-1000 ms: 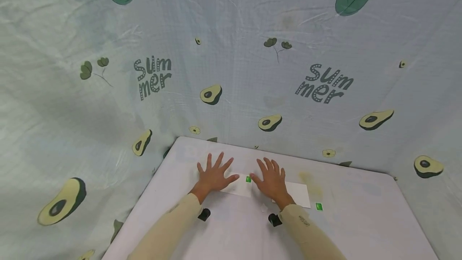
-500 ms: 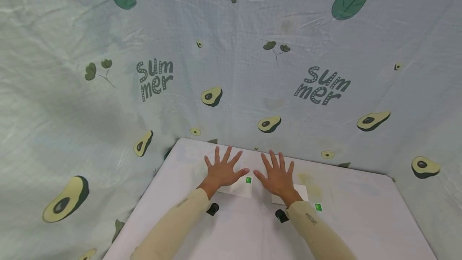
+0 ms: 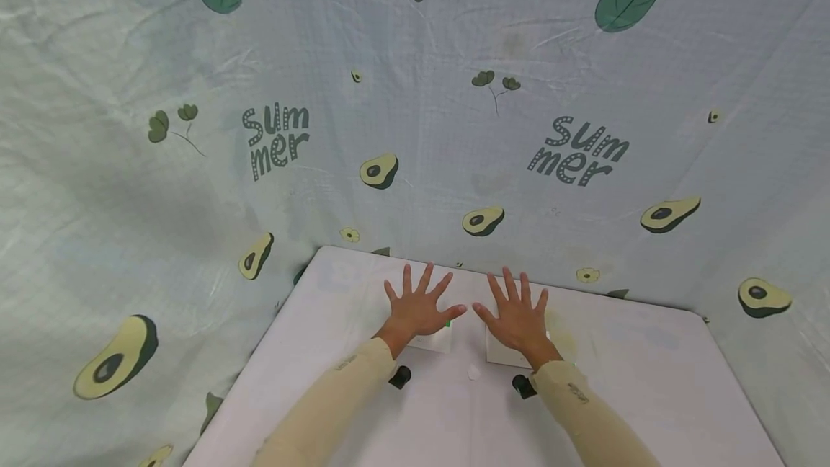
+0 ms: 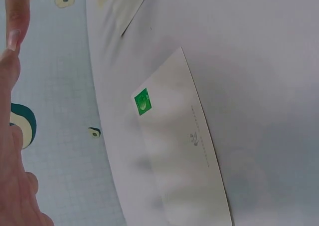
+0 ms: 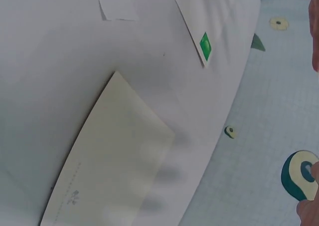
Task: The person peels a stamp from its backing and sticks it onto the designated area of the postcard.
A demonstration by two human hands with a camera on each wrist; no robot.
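Observation:
Both hands hang over the white table with fingers spread and nothing in them. My left hand (image 3: 416, 310) is above a white envelope (image 4: 174, 146), covering much of it in the head view. A small green stamp (image 4: 143, 102) sits near one corner of that envelope, and faint print runs along its edge. Over a second white envelope (image 5: 107, 156) is my right hand (image 3: 519, 319). The part of this envelope that shows bears faint print and no stamp. Finger shadows fall across both envelopes in the wrist views.
A small white paper scrap (image 3: 474, 372) lies on the table (image 3: 454, 424) between the two forearms. Dark wrist cameras (image 3: 400, 377) hang under the wrists. Behind the table's far edge rises a cloth backdrop (image 3: 428, 114) printed with avocados and leaves.
Both hands have shifted right and slightly toward the far edge, fingers still spread. The right sleeve now covers the green square that showed beside the right envelope. Both envelopes stay in place.

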